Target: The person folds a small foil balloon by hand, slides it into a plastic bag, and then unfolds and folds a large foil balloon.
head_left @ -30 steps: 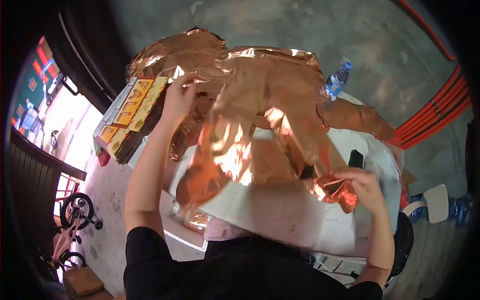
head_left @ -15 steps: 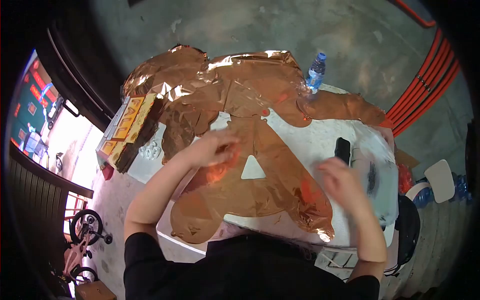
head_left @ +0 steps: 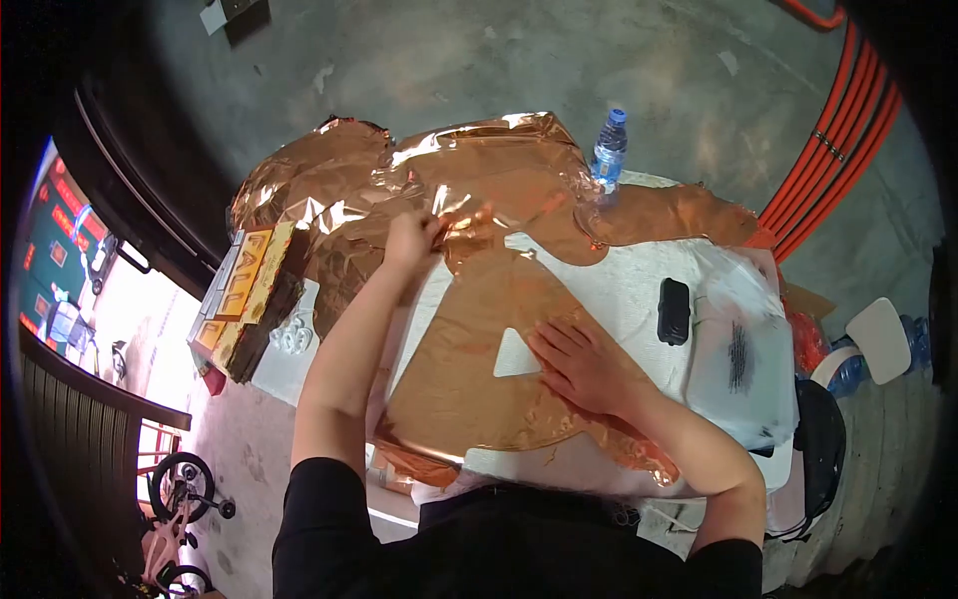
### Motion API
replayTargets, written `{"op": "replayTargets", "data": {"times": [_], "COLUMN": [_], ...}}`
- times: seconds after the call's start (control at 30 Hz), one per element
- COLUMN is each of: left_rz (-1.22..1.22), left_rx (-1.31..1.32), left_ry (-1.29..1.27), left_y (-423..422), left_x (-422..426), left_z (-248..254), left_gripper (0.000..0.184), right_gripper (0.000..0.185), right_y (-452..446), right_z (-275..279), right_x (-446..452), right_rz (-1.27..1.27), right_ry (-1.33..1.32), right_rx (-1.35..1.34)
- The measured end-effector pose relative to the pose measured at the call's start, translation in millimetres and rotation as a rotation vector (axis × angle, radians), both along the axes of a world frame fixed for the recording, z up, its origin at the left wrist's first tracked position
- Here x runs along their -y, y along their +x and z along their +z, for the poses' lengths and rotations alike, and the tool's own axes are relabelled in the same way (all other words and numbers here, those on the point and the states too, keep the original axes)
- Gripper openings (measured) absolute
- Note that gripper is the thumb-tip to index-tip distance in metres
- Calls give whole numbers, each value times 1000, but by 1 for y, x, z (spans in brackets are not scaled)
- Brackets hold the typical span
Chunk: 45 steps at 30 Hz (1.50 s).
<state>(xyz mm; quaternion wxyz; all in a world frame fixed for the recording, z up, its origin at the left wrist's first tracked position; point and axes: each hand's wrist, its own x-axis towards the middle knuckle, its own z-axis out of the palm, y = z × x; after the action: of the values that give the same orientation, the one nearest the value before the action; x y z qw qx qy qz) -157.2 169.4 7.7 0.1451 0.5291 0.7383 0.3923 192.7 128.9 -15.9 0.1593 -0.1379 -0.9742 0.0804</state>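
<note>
A flat copper foil balloon (head_left: 454, 399) shaped like a letter A lies at the near side of the table. My right hand (head_left: 582, 367) presses flat on its right leg beside the triangular hole, fingers spread. Beyond the A's top, my left hand (head_left: 407, 240) is closed at the edge of a second crumpled copper foil balloon (head_left: 509, 175), its fingertips pinching the foil. The lower left end of the A droops at the table's near edge. More shiny foil (head_left: 299, 170) is heaped at the far left.
A water bottle (head_left: 610, 150) stands at the far side. To the right lie a black case (head_left: 674, 311) and a clear plastic bag (head_left: 738, 369). A yellow box (head_left: 244, 290) and white rings (head_left: 291, 335) sit at the left of the white table (head_left: 639, 270).
My left hand has moved forward to the farther foil and closed on it. My right hand has come left and down flat onto the A. The A's lower left end now droops.
</note>
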Motion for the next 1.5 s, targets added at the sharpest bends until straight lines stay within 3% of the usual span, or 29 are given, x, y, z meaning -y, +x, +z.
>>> {"op": "replayTargets", "data": {"times": [0.03,0.07,0.13,0.17,0.33,0.4,0.47,0.53,0.6,0.67,0.7,0.77,0.8,0.83,0.87,0.93,0.97,1.0,1.07,1.13,1.2,1.27,1.33,1.4,1.47,1.5], "left_rz": [35,38,152,116,105,-48,-86,-123,-105,-191,-268,-299,-313,-233,-235,-366,-501,-493,-354,-324,-321,-312,-323,-314,-245,-230], "left_rx": [142,145,1042,1214,1329,1388,1403,1375,1338,1016,822,742,661,583,586,185,384,382,-488,-491,-577,-575,-583,-599,-544,-541], "left_ry": [177,176,297,382,554,527,502,422,423,255,272,313,359,211,210,307,223,225,26,-80,-23,-43,-10,8,62,146], "left_y": [-16,-30,-27,-30,-8,24,44,73,96,107,115,124,126,121,117,101,75,62,46,41,38,39,38,41,48,51], "left_x": [-11,-22,-20,-22,-12,-1,-2,4,8,8,10,15,18,23,25,29,10,7,6,7,3,1,-2,-1,0,4], "left_z": [-14,-30,-13,-10,33,56,56,67,68,61,59,58,59,61,59,55,15,-4,-25,-36,-42,-42,-44,-43,-37,-32], "left_gripper": [17,17,14,12,19,21,20,21,14,13,17,19,21,30,30,46,61,61,62,62,62,62,62,59,56,51], "right_gripper": [52,52,52,51,38,34,25,32,42,53,53,54,57,60,60,47,39,33,29,31,30,32,36,40,45,43], "right_y": [4,5,7,7,6,2,-13,-39,-75,-107,-124,-136,-139,-137,-130,-112,-108,-105,-106,-92,-71,-33,-14,7,-11,-23], "right_z": [1,2,2,2,3,7,20,23,54,48,48,39,26,30,29,66,69,76,111,152,171,208,240,246,241,236], "right_x": [1,1,2,2,-9,-16,-28,-55,-57,-77,-82,-115,-143,-149,-151,-130,-139,-154,-184,-194,-229,-255,-251,-261,-192,-166], "right_rz": [-14,-27,-34,-44,-29,-47,-200,-227,-280,-381,-415,-462,-396,-314,-318,-303,-311,-318,-454,-479,-467,-111,-46,185,171,-19], "right_ry": [-25,-48,-73,-98,-278,-361,-736,-440,-557,-203,-173,-134,-540,-943,-942,-520,-468,-414,-1036,-949,-556,-723,-740,-570,-525,-463], "right_rx": [9,19,2,-20,-112,-138,-185,-393,-597,-701,-745,-786,-689,-571,-569,-800,-871,-942,-1139,-1179,-1237,-1268,-1379,-1134,-1137,-985]}}
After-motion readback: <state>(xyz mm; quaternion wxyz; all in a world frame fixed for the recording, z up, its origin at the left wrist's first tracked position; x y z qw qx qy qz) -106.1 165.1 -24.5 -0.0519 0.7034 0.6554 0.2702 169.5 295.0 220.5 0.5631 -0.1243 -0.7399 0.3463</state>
